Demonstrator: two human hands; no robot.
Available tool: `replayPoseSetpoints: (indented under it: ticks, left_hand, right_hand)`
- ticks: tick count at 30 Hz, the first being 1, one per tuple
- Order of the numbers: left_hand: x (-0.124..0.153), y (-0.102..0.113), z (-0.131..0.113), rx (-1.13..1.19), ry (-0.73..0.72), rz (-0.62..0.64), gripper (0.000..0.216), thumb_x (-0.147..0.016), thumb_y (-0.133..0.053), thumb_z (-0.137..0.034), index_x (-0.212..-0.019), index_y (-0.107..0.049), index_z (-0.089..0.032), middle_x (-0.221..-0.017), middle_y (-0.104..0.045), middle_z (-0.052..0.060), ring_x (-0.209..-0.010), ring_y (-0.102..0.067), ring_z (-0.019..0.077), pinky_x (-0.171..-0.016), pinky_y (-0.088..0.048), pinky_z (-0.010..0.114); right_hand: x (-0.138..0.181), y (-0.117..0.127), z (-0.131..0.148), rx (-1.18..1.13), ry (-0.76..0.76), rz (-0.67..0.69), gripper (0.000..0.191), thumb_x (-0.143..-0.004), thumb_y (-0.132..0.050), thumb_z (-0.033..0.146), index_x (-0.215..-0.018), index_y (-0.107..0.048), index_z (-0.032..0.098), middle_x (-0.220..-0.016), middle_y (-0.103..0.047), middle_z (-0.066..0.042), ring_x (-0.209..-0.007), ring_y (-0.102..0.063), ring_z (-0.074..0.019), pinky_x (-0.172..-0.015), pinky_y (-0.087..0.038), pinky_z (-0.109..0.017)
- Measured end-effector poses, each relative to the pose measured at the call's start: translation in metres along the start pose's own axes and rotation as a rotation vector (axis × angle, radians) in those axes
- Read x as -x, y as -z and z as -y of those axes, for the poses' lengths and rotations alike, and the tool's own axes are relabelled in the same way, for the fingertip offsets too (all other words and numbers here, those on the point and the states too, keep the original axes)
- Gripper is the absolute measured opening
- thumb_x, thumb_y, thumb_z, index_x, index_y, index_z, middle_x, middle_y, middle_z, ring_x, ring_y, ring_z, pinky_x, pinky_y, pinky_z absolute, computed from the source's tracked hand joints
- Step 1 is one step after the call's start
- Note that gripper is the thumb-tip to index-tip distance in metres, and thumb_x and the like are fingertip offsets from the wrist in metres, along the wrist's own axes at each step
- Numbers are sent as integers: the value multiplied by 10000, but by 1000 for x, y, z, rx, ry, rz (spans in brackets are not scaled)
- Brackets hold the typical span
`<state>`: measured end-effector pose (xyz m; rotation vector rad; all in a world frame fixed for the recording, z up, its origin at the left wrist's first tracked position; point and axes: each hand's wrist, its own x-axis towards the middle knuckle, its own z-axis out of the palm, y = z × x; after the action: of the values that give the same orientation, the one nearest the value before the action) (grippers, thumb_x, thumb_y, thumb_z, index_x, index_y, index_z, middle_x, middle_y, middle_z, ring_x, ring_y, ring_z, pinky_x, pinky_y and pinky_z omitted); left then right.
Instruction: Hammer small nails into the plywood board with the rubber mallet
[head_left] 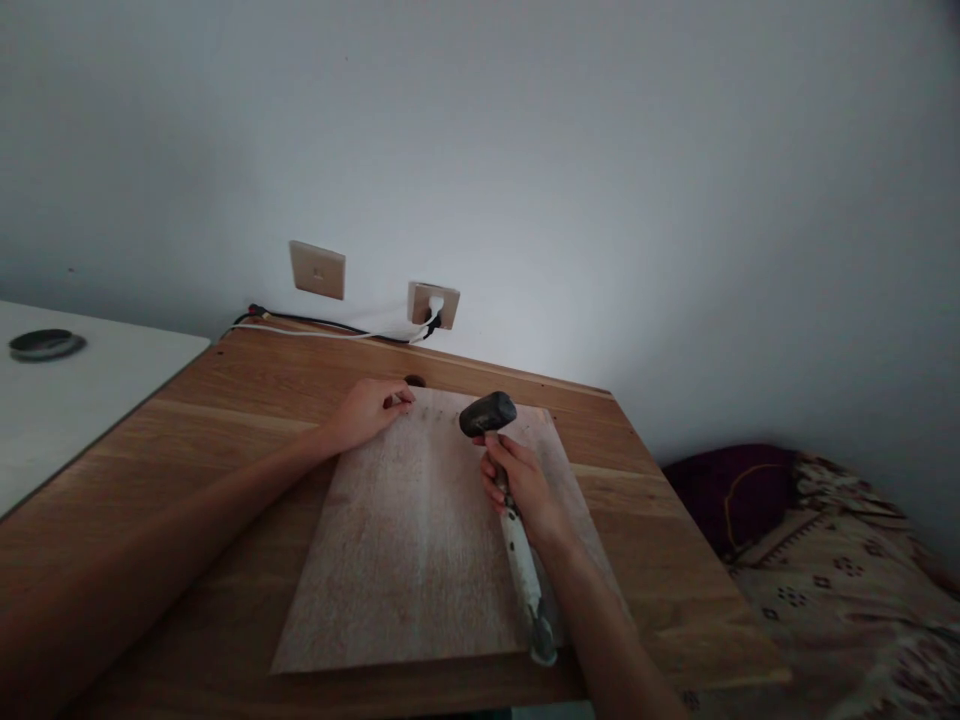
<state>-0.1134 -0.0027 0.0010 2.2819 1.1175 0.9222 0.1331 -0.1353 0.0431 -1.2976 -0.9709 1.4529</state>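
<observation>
My right hand (pixel 521 482) is wrapped around a hammer (pixel 525 570), close below its dark cylindrical head. The hammer's white, spotted handle points back toward me, and its head is raised over the far part of a pale wooden board (pixel 397 560). My left hand (pixel 373 412) rests at the board's far left corner with thumb and forefinger pinched together. Whatever lies between those fingertips is too small to make out. A short row of small, thin dark things, possibly nails, shows near the board's far edge, between my left hand and the hammer head.
The board lies on a brown wooden table (pixel 247 400) against a wall. Cables (pixel 322 333) run along the back edge to a wall socket (pixel 444 302). At left, a white surface (pixel 97 400) carries a round dark object (pixel 43 344). Patterned bedding (pixel 832 580) lies at right.
</observation>
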Motion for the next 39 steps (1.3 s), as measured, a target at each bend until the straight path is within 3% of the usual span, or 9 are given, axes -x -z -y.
replayPoseSetpoints:
  ticks: [7, 13, 25, 32, 39]
  left_hand:
    - [3, -1, -2, 27, 8, -4, 32, -855, -670, -205, -861, -699, -192, -723, -703, -21, -616, -604, 130, -643, -431, 236]
    - [5, -1, -2, -39, -63, -36, 74, -856, -620, -176, -853, -686, -207, -823, -737, 0, -757, -667, 167, -758, -471, 275]
    - [4, -3, -3, 9, -34, 30, 61, -853, -642, -245, -857, -679, -196, -751, -708, 1, -667, -660, 165, -671, -473, 267]
    - [3, -3, -2, 136, 33, 2, 327, -816, -650, -261, -1132, -652, -177, -925, -787, 40, -803, -744, 201, -769, -550, 300]
    - [2, -3, 2, 97, 98, -6, 467, -765, -630, -233, -1229, -638, -177, -939, -801, 48, -852, -761, 232, -777, -564, 314]
  right_hand:
    - [-9, -24, 1, 15, -6, 57, 478, -753, -749, 580, -999, -571, 211, -600, -467, 108, -352, -356, -64, -284, -266, -203]
    - [-15, -36, 1, 37, 6, 92, 462, -772, -732, 588, -985, -582, 207, -595, -467, 107, -350, -370, -63, -287, -275, -202]
    - [-31, -48, 1, 75, 4, 98, 439, -778, -715, 590, -944, -551, 218, -572, -472, 114, -341, -378, -67, -283, -263, -204]
    - [-41, -63, 5, 232, 155, 63, 371, -880, -633, 584, -905, -489, 244, -602, -496, 109, -345, -426, -75, -284, -334, -209]
    - [-50, -68, -5, 429, 112, 74, 311, -954, -594, 493, -815, -478, 241, -591, -513, 85, -338, -456, -72, -293, -333, -192]
